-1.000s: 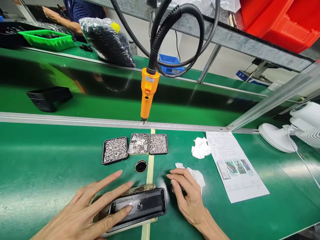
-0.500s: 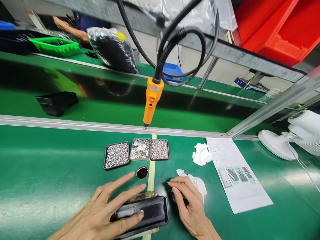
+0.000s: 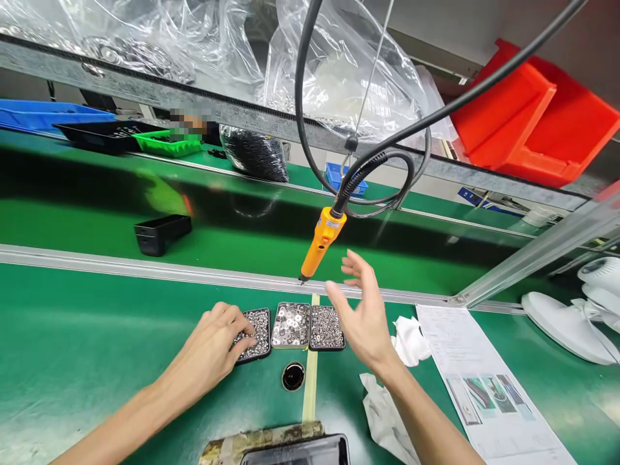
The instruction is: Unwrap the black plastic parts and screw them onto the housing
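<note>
My left hand reaches into a black tray of small silver metal parts, thumb and fingers closing in a pinch among them. Anything between the fingertips is too small to make out. My right hand is raised with its fingers apart, holding nothing, just right of the hanging orange electric screwdriver and not touching it. At the bottom edge, a black housing lies in a worn fixture, partly out of view. A round dark cup sits between the trays and the fixture.
Beside the left tray stand a tray of washers and another of small metal parts. Crumpled white tissues, a printed sheet and a white fan are at the right. A black part lies beyond the rail.
My left hand has left the black housing and moved up to the left tray. My right hand has risen toward the screwdriver and opened. The view has tilted upward.
</note>
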{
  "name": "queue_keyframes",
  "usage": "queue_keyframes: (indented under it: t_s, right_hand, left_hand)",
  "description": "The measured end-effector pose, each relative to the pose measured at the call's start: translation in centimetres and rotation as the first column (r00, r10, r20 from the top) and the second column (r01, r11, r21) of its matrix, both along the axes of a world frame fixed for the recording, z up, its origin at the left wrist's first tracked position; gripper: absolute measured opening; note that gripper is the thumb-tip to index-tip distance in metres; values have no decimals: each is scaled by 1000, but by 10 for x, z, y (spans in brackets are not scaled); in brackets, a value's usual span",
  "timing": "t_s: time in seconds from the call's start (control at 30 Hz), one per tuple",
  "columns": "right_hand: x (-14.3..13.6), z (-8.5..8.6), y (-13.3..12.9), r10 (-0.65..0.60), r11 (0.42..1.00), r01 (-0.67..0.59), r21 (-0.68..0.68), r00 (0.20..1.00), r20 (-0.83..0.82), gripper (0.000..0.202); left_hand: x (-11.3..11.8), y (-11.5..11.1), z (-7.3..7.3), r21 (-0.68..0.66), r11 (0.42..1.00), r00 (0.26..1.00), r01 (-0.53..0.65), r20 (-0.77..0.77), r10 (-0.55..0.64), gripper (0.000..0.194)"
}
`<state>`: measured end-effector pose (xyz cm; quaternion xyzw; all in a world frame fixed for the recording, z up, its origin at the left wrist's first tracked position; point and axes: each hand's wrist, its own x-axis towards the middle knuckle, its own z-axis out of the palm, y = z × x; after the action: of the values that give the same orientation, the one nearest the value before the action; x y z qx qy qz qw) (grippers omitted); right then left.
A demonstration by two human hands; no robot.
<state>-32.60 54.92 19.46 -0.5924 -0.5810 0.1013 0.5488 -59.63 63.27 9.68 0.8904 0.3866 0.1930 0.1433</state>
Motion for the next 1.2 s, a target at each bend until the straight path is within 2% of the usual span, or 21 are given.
queue_keyframes:
  t_s: [0.1,0.17,0.27,0.33,0.43,0.57,0.6,0.67,0.73,0.8,0.87,1.0,1.2]
  right_hand:
    - [-11,4,45,10,1000,-6,29,991,-131,70]
    - [-17,6,64,49,999,-48,10,978,-202,58]
    - [-22,9,75,76,997,-80,-12,972,-222,33]
    - [-25,10,71,90,995,-95,-9,964,-252,28]
    - [-32,13,56,163,985,-171,18,899,-407,36]
    - [-46,24,27,272,961,-235,145,711,-648,49]
    - [-49,28,20,301,952,-245,182,650,-698,49]
    - [-56,38,8,362,930,-267,254,543,-758,47]
    - [-60,46,-1,409,911,-275,308,492,-769,39]
    - [-64,50,-7,444,895,-282,347,482,-755,30]
    - [-67,50,-12,465,884,-295,362,482,-743,24]
    - [-72,48,-17,479,876,-318,363,486,-731,22]
    - [-79,49,-22,493,866,-343,364,459,-739,18]
  left_hand:
    - [5,-1,-4,-62,998,1000,-10,20,11,24]
    - [5,0,-4,-102,994,999,-24,41,28,30]
    - [1,3,-3,-164,985,993,-49,94,65,35]
    - [-1,1,-2,-215,974,984,-75,145,108,36]
    - [1,-10,3,-323,941,958,-103,221,181,41]
    - [10,-38,12,-591,807,859,6,416,298,45]
    - [12,-45,14,-624,780,827,35,456,328,45]
    - [14,-56,17,-643,764,788,60,500,359,46]
    - [15,-64,20,-646,761,776,63,511,369,47]
    - [16,-69,23,-642,766,767,35,509,390,47]
    - [17,-73,27,-606,795,767,12,515,381,43]
    - [21,-81,31,-534,842,761,83,580,292,26]
    - [22,-86,31,-502,863,707,65,633,315,19]
